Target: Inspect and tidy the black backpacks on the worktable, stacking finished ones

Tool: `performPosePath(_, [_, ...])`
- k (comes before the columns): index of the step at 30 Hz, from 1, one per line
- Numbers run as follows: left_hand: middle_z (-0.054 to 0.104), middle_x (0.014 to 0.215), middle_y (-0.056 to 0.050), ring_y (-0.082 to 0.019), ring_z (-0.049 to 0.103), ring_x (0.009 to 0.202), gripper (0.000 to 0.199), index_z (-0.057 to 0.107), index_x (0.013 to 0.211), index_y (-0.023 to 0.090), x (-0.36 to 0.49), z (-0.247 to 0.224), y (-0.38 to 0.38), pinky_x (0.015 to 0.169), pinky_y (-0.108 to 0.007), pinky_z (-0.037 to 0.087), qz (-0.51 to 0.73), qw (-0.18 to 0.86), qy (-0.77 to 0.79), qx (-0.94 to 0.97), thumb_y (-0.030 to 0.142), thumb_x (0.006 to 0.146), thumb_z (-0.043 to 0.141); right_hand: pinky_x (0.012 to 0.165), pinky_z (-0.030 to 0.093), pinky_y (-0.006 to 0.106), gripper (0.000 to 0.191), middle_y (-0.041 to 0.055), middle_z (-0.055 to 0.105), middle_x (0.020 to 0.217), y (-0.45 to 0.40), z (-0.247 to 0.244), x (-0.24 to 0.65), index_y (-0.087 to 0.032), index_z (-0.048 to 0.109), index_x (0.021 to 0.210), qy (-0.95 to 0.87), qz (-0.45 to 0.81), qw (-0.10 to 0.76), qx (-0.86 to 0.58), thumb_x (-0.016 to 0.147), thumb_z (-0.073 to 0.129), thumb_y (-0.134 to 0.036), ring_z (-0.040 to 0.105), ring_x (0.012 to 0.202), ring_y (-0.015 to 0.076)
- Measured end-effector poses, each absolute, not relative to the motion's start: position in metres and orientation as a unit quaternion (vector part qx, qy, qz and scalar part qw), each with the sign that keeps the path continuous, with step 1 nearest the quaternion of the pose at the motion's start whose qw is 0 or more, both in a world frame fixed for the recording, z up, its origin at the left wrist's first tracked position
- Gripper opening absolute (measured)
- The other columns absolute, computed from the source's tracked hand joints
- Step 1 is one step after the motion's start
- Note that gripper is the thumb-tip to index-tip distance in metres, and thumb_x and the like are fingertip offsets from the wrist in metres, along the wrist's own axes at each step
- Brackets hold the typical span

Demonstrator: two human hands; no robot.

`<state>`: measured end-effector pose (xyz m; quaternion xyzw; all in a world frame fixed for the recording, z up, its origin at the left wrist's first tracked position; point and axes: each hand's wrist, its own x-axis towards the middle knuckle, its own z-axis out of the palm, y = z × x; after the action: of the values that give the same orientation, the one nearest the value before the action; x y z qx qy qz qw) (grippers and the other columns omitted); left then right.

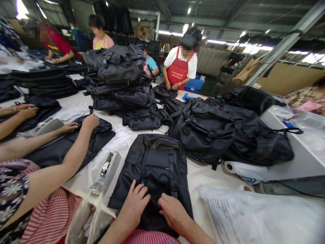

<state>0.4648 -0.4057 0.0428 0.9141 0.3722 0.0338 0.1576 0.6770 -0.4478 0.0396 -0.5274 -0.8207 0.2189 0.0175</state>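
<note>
Black backpack [157, 159], lower centre of frame, is touched by splayed left hand [134, 202] and curled right hand [174, 210] — right-hand grip can't be told.

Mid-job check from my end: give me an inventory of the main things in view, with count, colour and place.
Backpack: one, black, front centre
Table: one, whitish, beneath the backpack
Piled bags: several, exact count unclear, black, behind and right of the backpack
Tape dispenser: at least one, grey, left of the backpack
White scraps: many, white, left
White roll: at least one, white, right
Plastic packaging: whitish, count unclear, lower right
Co-workers: at least six, varied clothing, left, behind and right
Left hand: one, bare, fingers spread on the backpack
Right hand: one, bare, fingers curled at the backpack
</note>
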Motion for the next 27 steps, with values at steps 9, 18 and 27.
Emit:
performPosePath(9, [0.065, 0.101, -0.002, -0.016, 0.056, 0.102, 0.032, 0.05, 0.123, 0.017, 0.475, 0.034, -0.417, 0.115, -0.047, 0.026, 0.083, 0.175, 0.292, 0.936, 0.014, 0.094, 0.036, 0.072, 0.045, 0.023, 0.016, 0.003, 0.064, 0.088, -0.437, 0.053, 0.681, -0.019, 0.058, 0.086, -0.813, 0.353, 0.064, -0.458, 0.088, 0.043, -0.013, 0.06, 0.081, 0.0139])
performPosePath(18, [0.054, 0.063, 0.004, -0.011, 0.053, 0.066, 0.048, 0.064, 0.081, 0.022, 0.463, 0.025, -0.426, 0.106, -0.036, 0.04, 0.187, 0.146, 0.265, 0.935, 0.027, 0.1, 0.02, 0.072, 0.052, 0.034, 0.059, 0.0156, 0.069, 0.099, -0.393, 0.021, 0.636, -0.013, 0.058, 0.11, -0.794, 0.3, -0.183, -0.496, 0.059, 0.083, -0.029, 0.066, 0.087, 0.0275])
performPosePath(27, [0.059, 0.065, 0.004, -0.01, 0.056, 0.067, 0.04, 0.065, 0.087, 0.023, 0.459, 0.016, -0.43, 0.102, -0.034, 0.044, 0.169, 0.168, 0.268, 0.933, 0.024, 0.099, 0.027, 0.065, 0.051, 0.036, 0.049, 0.0182, 0.065, 0.094, -0.401, -0.002, 0.616, -0.008, 0.055, 0.105, -0.809, 0.247, -0.195, -0.496, 0.065, 0.077, -0.027, 0.064, 0.084, 0.0287])
